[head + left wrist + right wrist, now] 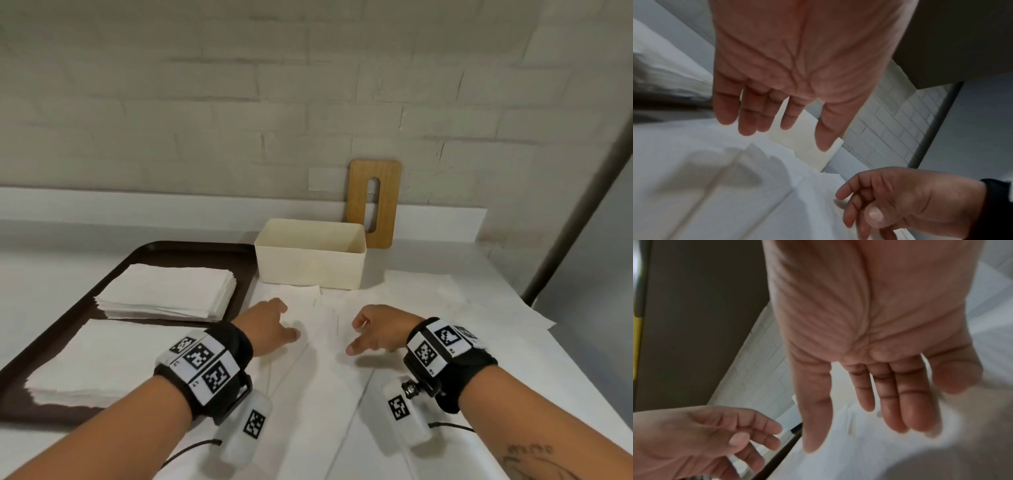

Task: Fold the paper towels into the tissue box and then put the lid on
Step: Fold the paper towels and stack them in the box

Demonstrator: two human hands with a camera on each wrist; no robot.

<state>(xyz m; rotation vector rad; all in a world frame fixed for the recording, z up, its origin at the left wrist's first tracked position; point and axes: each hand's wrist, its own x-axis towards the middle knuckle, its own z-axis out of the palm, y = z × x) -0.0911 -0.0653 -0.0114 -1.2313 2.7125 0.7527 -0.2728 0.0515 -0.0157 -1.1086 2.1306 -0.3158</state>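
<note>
A long strip of white paper towels [318,359] lies spread on the counter in front of me, reaching up to the cream tissue box [310,255], which stands without its lid and looks bare inside. The wooden lid [375,202], with a slot, leans upright against the wall behind the box. My left hand [270,323] hovers just over the strip's left side, fingers relaxed and spread, holding nothing [777,113]. My right hand [373,330] hovers over the strip's right side, fingers straight and loose [890,394], also without anything in it.
A dark brown tray [144,255] sits at the left with two stacks of folded white towels [168,291]. More loose towel sheets [445,298] lie right of the box. The brick wall is close behind, and a grey post [582,188] rises at the right.
</note>
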